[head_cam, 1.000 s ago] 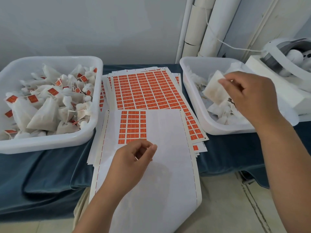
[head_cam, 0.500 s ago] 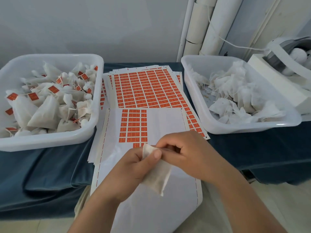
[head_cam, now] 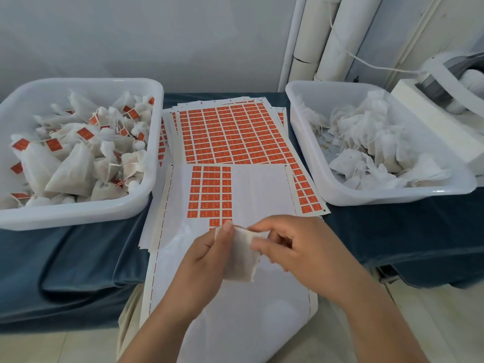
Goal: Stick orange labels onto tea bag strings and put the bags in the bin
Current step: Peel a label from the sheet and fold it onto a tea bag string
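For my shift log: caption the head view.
Left hand and right hand hold a tea bag above the label sheet.

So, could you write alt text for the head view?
The left hand and right hand hold a white tea bag above a partly used label sheet. The left bin holds labelled bags, the right bin unlabelled ones.

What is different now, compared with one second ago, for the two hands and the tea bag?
The right hand brought one tea bag from the right bin leftward to the left hand, which took hold of it too. Both hands now pinch it above the label sheet. The left bin, the right bin and the sheet stayed in place.
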The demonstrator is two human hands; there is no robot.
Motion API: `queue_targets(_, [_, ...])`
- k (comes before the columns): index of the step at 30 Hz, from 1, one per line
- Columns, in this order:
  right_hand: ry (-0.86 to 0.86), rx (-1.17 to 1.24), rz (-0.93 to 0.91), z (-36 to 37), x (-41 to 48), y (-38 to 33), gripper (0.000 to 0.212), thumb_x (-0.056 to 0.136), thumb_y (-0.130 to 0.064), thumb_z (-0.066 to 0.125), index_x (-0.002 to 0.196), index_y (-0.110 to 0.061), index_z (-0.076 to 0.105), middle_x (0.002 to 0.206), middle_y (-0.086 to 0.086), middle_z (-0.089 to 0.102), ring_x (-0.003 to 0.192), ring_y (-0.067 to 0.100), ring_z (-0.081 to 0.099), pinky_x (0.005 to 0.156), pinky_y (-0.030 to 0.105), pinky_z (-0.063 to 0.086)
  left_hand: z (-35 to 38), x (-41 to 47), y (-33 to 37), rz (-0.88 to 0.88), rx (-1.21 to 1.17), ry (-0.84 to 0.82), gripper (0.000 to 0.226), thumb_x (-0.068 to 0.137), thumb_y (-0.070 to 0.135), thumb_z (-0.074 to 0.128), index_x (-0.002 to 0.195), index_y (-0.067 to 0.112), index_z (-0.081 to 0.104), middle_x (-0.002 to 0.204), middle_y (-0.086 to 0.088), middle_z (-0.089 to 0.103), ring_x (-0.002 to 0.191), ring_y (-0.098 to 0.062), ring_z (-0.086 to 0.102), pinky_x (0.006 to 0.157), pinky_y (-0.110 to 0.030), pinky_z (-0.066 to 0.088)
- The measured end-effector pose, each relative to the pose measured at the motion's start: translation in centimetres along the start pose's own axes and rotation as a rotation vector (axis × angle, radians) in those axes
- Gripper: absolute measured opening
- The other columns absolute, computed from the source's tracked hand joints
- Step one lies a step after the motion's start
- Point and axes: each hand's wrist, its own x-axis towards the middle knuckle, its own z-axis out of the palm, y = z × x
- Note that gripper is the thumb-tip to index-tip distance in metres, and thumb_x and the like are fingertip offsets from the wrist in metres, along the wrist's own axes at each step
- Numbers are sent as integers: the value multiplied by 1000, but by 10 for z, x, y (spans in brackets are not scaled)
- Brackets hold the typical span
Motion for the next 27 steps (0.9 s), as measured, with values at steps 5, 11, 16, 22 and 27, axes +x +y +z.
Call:
queue_targets(5, [47,80,24,-1,-4,0,23,103,-49,55,84,-43,66,75,-19,71,65,5,68,66,10,49,-4,-1,5,-26,-36,95,43,86,80,37,104,59,70,109,21,77,104,-1,72,89,-29,53])
queue_targets(11, [101,387,65,14,1,1,26,106,-37,55,83,-36,67,70,-6,68,59,8,61,61,22,54,-6,-1,10,29,6,-11,45,84,79,55,104,43,74,99,14,75,95,-8,71,77,-26,60])
queue_targets(16, [137,448,61,23,2,1,27,99,-37,58,73,-33,65,64,-9,62,58,5,58,58,16,48,-3,-1,13,111,109,-16,34,82,71,67,96,42,79,95,17,76,91,-6,71,73,-15,56])
queue_targets(22, [297,883,162,22,-1,6,35,92,-25,56,58,-20,45,56,3,39,51,12,36,55,27,36,-4,-3,9,128,148,89,22,101,46,56,84,41,70,82,14,68,81,-5,66,68,-14,56])
queue_targets(27, [286,1092,67,34,-2,6,32,94,-37,58,68,-17,57,71,9,56,65,19,53,72,27,52,8,-13,8,180,148,29,32,106,51,48,86,34,68,85,11,72,85,-6,68,70,-11,52])
